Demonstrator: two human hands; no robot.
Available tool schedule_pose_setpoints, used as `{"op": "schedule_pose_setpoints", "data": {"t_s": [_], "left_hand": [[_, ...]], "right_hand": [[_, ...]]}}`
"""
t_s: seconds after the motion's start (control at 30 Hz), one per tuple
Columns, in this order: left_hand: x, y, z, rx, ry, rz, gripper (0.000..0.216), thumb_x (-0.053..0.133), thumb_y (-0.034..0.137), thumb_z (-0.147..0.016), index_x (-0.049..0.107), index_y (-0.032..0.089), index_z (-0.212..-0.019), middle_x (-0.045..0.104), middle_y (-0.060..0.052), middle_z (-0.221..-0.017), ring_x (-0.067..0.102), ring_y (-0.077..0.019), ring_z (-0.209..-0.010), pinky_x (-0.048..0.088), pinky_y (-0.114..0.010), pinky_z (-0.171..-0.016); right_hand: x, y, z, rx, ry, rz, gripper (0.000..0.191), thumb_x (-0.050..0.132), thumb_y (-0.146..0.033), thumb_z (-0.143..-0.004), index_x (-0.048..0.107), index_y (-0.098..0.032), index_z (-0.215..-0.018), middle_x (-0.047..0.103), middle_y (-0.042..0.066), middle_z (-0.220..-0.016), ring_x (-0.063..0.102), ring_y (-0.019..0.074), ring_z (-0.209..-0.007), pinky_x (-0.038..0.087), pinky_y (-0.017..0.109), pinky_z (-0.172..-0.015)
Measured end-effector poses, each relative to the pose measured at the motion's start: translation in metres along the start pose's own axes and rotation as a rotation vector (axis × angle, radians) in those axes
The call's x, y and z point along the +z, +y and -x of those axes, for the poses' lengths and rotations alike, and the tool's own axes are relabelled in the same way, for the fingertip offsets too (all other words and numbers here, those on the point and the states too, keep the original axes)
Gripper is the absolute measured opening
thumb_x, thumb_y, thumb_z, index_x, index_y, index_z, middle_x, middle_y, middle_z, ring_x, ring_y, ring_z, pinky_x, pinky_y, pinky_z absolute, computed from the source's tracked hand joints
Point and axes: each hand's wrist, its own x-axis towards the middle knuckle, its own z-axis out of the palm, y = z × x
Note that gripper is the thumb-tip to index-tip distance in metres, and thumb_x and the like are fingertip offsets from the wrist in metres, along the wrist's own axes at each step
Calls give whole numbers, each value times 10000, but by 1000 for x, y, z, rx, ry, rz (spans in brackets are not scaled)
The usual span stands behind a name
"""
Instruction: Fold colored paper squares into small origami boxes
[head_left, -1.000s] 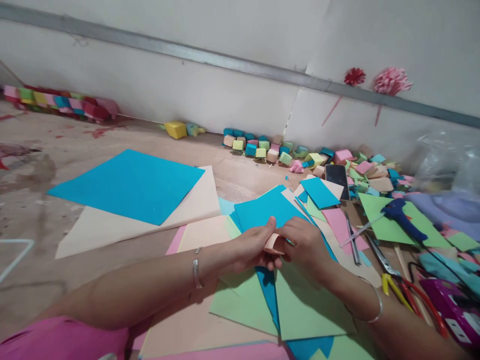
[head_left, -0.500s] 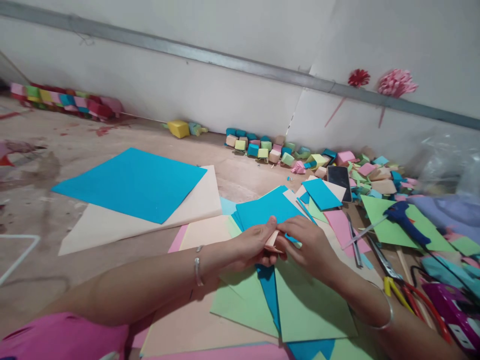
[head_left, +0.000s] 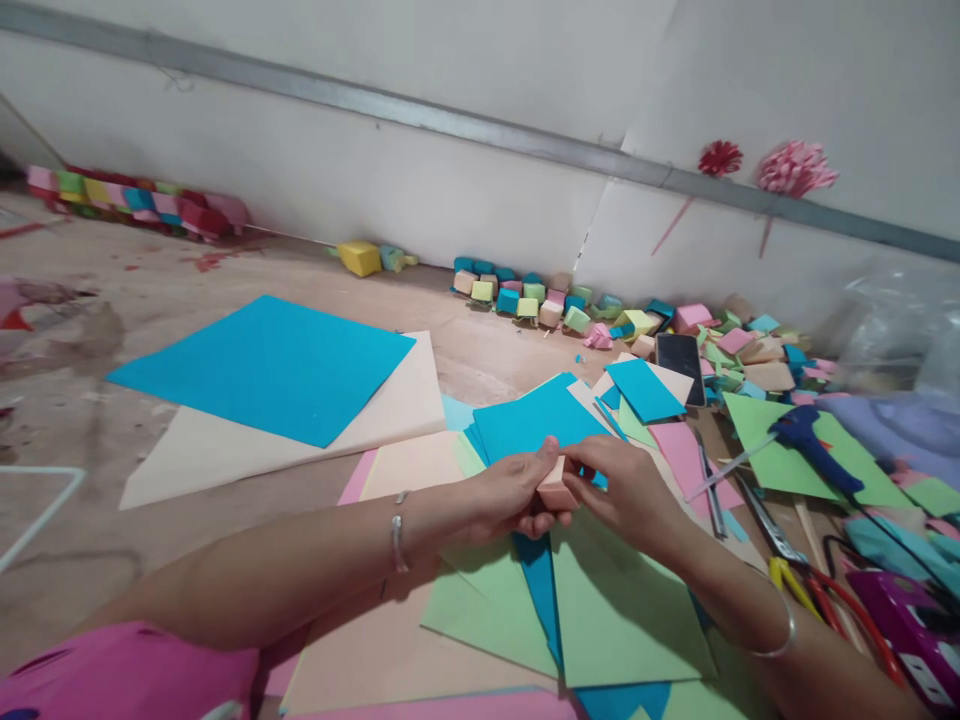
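Observation:
My left hand [head_left: 508, 496] and my right hand [head_left: 628, 490] meet over a spread of coloured paper sheets. Both pinch a small peach paper cube [head_left: 556, 487] between their fingertips; the left thumb lies on its top and the right fingers press its right side. A bit of blue paper [head_left: 597, 479] shows under my right fingers. Beneath the hands lie green sheets [head_left: 622, 620], a blue square sheet [head_left: 536, 418] and a peach sheet [head_left: 409, 465].
A big blue sheet [head_left: 266, 367] lies on a cream sheet [head_left: 225, 455] to the left. Several small paper cubes [head_left: 525, 295] line the wall. To the right are a phone [head_left: 679, 356], a blue glue gun [head_left: 814, 440], scissors [head_left: 787, 560] and a purple box [head_left: 911, 625].
The loosely curled peach strip between my fingers has been pressed into a compact cube shape. My hands have stayed in about the same place, the right fingers shifting onto the cube's side.

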Motion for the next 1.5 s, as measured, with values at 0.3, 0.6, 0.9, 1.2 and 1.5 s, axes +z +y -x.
{"op": "schedule_pose_setpoints", "data": {"t_s": [0.3,0.6,0.9,1.2,1.5], "left_hand": [[2,-2,2,183,-129,-160,639,315,786,-800,406,172,-649,358,61,-554,299,-53,-450,210,-195,-423],[1,-3,3,258,-188,-159,604,271,735,-856,367,181,-637,307,66,-560,252,-59,-454,151,-222,-432],[-7,-6,-3,260,-173,-112,510,342,666,-894,438,181,-767,338,74,-579,257,-60,-449,200,-207,-435],[-5,-5,-3,265,-59,-88,660,349,807,-773,489,162,-761,457,31,-611,355,-59,-458,252,-200,-437],[-12,-9,-15,385,13,149,619,355,747,-829,512,172,-998,497,23,-643,421,-70,-467,279,-171,-418]], "right_hand": [[10,0,3,2,121,36,151,507,-82,-737,501,-172,-616,519,-14,-590,458,112,-573,305,230,-552],[11,3,5,-2,150,23,171,510,-85,-770,578,-169,-637,575,5,-599,512,125,-587,325,231,-555],[-1,-1,1,89,3,-126,81,592,-131,-787,641,-191,-766,628,-10,-695,551,128,-657,382,230,-596],[-3,3,5,21,164,-80,182,540,-222,-909,648,-214,-1055,682,48,-910,600,172,-810,449,290,-709],[-14,-5,1,-3,30,-82,124,578,-284,-895,687,-241,-931,678,10,-766,594,144,-661,455,255,-582]]}}
